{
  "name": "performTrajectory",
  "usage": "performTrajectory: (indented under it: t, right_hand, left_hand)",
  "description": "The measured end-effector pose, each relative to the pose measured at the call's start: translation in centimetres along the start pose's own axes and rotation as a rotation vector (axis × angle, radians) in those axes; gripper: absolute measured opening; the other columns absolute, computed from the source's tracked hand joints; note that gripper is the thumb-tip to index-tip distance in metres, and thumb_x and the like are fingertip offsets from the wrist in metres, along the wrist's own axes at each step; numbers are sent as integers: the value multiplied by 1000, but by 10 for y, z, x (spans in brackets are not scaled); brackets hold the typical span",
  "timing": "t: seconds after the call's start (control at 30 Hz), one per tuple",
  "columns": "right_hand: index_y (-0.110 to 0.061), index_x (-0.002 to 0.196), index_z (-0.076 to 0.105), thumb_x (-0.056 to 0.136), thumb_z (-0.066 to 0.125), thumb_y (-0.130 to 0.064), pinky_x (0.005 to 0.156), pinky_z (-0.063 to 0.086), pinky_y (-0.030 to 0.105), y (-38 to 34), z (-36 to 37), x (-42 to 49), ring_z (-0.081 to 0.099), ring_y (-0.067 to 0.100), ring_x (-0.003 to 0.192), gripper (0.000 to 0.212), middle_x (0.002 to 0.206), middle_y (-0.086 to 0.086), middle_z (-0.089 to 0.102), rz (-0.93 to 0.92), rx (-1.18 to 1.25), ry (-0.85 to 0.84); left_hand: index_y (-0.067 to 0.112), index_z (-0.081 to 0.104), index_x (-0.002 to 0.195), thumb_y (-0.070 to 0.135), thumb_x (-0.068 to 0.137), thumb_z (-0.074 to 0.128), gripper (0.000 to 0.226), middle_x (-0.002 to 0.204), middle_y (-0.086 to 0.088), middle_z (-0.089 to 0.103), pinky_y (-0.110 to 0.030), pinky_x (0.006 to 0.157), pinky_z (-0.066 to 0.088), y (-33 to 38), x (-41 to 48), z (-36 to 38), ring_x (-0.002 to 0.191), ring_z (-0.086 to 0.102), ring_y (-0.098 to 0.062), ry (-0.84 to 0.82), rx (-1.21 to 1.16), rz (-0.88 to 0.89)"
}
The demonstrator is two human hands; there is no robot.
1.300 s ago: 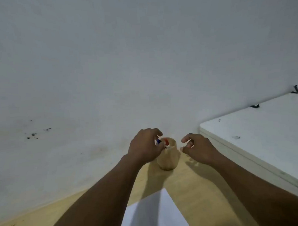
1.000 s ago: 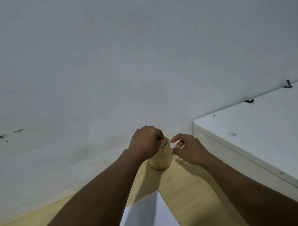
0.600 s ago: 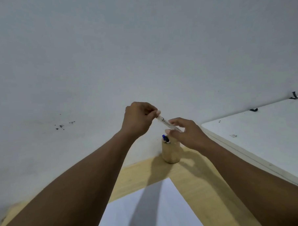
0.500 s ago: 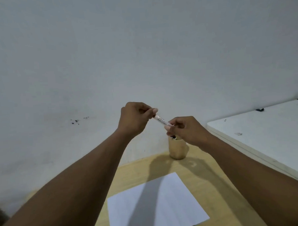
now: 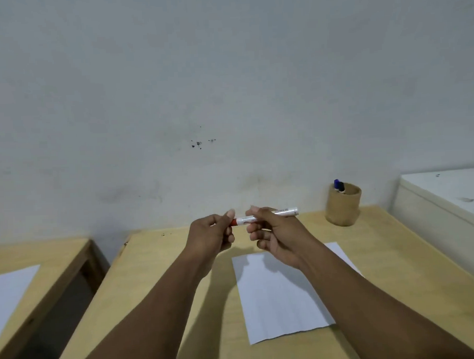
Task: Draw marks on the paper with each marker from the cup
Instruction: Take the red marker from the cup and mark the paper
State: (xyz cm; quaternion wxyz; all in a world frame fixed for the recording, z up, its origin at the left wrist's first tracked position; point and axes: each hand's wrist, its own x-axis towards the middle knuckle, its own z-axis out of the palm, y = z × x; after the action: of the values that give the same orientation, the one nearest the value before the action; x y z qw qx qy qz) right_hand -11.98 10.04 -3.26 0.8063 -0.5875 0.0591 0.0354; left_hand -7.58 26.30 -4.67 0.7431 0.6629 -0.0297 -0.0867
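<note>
Our left hand (image 5: 209,234) has its fingers (image 5: 230,214) pinched on the red cap (image 5: 234,222) of the marker (image 5: 267,216), while our right hand (image 5: 276,236) is clamped around the white barrel. The marker lies nearly level, its long axis running left to right between the hands, above the blank paper (image 5: 281,294) on the desk (image 5: 153,278). We judge the cap must pull leftward along that axis. The cup (image 5: 343,208) stands well apart, far right, with a blue marker (image 5: 338,185).
</note>
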Motion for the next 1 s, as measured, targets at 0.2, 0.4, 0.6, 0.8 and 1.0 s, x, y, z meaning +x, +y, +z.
performTrajectory:
  t: [0.2, 0.4, 0.6, 0.8, 1.0]
  right_hand:
    - [-1, 106, 72, 96, 63, -12, 66, 53, 32, -8, -32, 19, 71, 30, 71, 18, 82, 18, 70, -87, -151, -59]
    - [-1, 97, 76, 90, 70, -12, 74, 57, 41, 19, -35, 42, 75, 34, 76, 14, 84, 21, 73, -61, -246, 1]
    - [-1, 74, 65, 84, 76, -9, 40, 38, 22, 75, -16, 54, 55, 20, 40, 17, 62, 21, 66, -88, -284, 171]
    - [1, 77, 69, 79, 83, -20, 48, 50, 32, 96, -13, 56, 73, 24, 56, 25, 65, 10, 76, -175, -464, 223]
    - [-8, 70, 71, 70, 87, -27, 58, 51, 38, 102, -14, 57, 66, 21, 55, 25, 65, 14, 74, -188, -496, 175]
  left_hand:
    - [7, 65, 66, 28, 93, 73, 36, 60, -10, 64, -37, 61, 55, -35, 24, -47, 51, 56, -19, 260, 70, -75]
    - [25, 70, 78, 34, 87, 67, 13, 69, 7, 73, -33, 66, 56, -73, 23, -45, 70, 68, -13, 150, 849, 216]
    - [29, 73, 83, 36, 85, 65, 11, 75, 13, 72, -31, 66, 54, -87, 29, -46, 75, 64, -5, 126, 992, 287]
    - [28, 74, 79, 36, 82, 67, 11, 67, 10, 70, -32, 63, 57, -90, 28, -45, 67, 65, -6, 138, 930, 285]
    - [28, 75, 77, 33, 78, 62, 14, 66, 11, 72, -34, 65, 60, -92, 26, -45, 65, 68, -5, 177, 859, 280]
